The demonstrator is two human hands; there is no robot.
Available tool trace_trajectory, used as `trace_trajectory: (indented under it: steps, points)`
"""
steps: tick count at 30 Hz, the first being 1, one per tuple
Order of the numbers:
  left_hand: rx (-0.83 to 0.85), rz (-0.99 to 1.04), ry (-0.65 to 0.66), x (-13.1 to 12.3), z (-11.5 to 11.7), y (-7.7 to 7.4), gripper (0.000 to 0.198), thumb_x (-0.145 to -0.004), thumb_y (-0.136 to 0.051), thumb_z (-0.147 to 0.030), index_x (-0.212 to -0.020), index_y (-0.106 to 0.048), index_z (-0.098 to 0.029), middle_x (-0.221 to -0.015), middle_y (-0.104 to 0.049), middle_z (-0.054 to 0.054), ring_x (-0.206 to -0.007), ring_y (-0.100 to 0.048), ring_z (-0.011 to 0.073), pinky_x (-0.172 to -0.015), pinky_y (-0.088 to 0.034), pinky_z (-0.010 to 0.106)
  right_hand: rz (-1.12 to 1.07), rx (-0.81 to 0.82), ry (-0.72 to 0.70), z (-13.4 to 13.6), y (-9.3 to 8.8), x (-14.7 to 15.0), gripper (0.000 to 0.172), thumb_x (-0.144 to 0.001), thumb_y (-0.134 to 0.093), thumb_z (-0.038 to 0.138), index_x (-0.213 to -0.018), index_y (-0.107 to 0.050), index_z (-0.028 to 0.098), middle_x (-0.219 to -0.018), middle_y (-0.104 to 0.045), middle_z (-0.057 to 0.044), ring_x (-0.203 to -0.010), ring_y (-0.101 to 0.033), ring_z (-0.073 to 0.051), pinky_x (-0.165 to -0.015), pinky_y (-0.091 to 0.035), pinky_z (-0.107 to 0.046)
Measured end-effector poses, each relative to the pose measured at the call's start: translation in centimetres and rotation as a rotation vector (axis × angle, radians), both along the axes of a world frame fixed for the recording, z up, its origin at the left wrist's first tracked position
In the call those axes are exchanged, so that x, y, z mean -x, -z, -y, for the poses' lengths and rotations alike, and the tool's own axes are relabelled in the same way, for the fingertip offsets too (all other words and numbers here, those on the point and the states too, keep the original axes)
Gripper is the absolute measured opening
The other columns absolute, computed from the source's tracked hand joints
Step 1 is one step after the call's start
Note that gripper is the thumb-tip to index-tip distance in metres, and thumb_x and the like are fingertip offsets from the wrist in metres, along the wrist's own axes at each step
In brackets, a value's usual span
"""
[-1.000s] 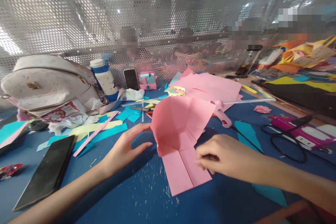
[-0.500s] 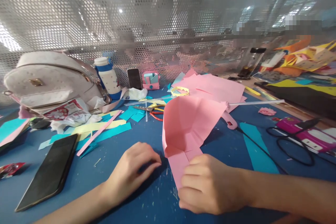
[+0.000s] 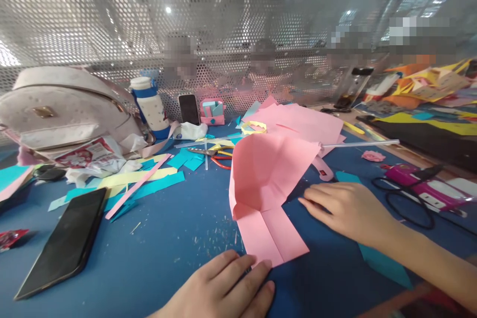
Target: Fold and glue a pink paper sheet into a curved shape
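Note:
A folded pink sheet of paper (image 3: 268,174) stands partly curled up in front of me, with its creased flap (image 3: 278,236) flat on the blue table. My left hand (image 3: 227,285) lies low, its fingertips on the near edge of that flap. To the right of the paper, my right hand (image 3: 337,208) is held with its fingers stretched out and nothing in them. Just beyond those fingers lies a pink glue gun (image 3: 323,168), mostly behind the paper, with a clear glue stick (image 3: 361,143) reaching out to the right. A blue paper strip is partly covered by my right arm.
Scissors (image 3: 221,159), paper scraps (image 3: 145,181) and a black phone (image 3: 63,243) lie left. A backpack (image 3: 70,104) and a bottle (image 3: 151,107) stand behind them. A purple power strip (image 3: 417,186) with black cable sits right. More pink sheets (image 3: 298,121) lie behind, before a perforated metal screen (image 3: 223,25).
My right hand has let go of the paper's flap and moved right, toward the glue gun. My left hand has come nearer and right, onto the flap's edge. The flap now lies spread open.

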State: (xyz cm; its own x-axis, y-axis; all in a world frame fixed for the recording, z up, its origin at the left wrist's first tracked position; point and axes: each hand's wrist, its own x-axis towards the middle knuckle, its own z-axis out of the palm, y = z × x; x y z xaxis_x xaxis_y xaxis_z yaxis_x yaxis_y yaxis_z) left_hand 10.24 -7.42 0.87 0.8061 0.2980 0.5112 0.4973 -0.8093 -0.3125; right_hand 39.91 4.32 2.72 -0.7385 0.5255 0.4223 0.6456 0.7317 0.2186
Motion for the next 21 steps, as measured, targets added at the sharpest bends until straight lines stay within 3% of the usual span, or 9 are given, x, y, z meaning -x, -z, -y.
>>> trace_trajectory:
  steps: [5,9,12,15,18,21]
  points:
    - [0.007,0.011,-0.025,-0.3,0.5,0.2,0.038,-0.102,-0.034,-0.013,-0.114,-0.069,-0.015,-0.118,-0.072,0.004,-0.095,-0.071,0.0187,-0.081,-0.058,0.030,0.096,0.048,0.135,-1.0,1.0,0.3,0.024,-0.098,-0.044,0.024,-0.103,-0.066,0.019,-0.089,-0.073,-0.004,-0.072,-0.068,-0.020,-0.058,-0.037,-0.031]
    - [0.022,0.070,-0.065,-0.7,0.7,0.6,0.038,-0.103,-0.033,-0.020,-0.112,-0.069,-0.014,-0.114,-0.073,0.006,-0.090,-0.072,0.0192,-0.079,-0.058,0.031,0.141,0.137,0.107,-1.6,0.7,1.4,0.022,-0.093,-0.048,0.015,-0.099,-0.069,0.020,-0.101,-0.072,-0.006,-0.081,-0.069,-0.022,-0.063,-0.041,-0.032]
    - [0.041,0.090,-0.087,-0.9,0.4,0.8,0.045,-0.105,-0.030,-0.036,-0.109,-0.070,-0.014,-0.111,-0.074,0.006,-0.087,-0.073,0.0215,-0.076,-0.059,0.033,0.145,0.148,0.113,-1.8,0.2,1.7,0.020,-0.090,-0.051,0.013,-0.091,-0.069,0.020,-0.099,-0.070,-0.007,-0.076,-0.067,-0.021,-0.062,-0.040,-0.032]
    - [0.038,0.052,-0.089,-0.8,0.2,0.9,0.037,-0.103,-0.034,-0.026,-0.111,-0.069,-0.016,-0.113,-0.073,0.006,-0.092,-0.073,0.0222,-0.078,-0.060,0.033,0.138,0.190,0.120,-1.2,-0.4,1.7,0.016,-0.089,-0.052,0.015,-0.089,-0.068,0.020,-0.097,-0.070,-0.006,-0.076,-0.066,-0.021,-0.061,-0.037,-0.031]
    - [0.027,0.017,-0.083,-0.7,0.1,0.9,0.033,-0.101,-0.039,-0.018,-0.115,-0.069,-0.019,-0.116,-0.072,0.005,-0.097,-0.073,0.0227,-0.079,-0.060,0.032,0.129,0.351,0.130,0.3,-1.1,1.7,0.013,-0.088,-0.052,0.016,-0.083,-0.063,0.020,-0.084,-0.068,-0.002,-0.072,-0.065,-0.019,-0.059,-0.035,-0.030]
    - [0.049,0.023,-0.075,-0.9,0.0,0.8,0.039,-0.104,-0.034,-0.032,-0.115,-0.069,-0.018,-0.114,-0.073,0.006,-0.096,-0.073,0.0235,-0.078,-0.061,0.033,0.124,0.553,0.107,1.7,-1.6,1.9,0.011,-0.083,-0.054,0.013,-0.076,-0.057,0.021,-0.076,-0.066,0.002,-0.065,-0.061,-0.015,-0.057,-0.032,-0.028]
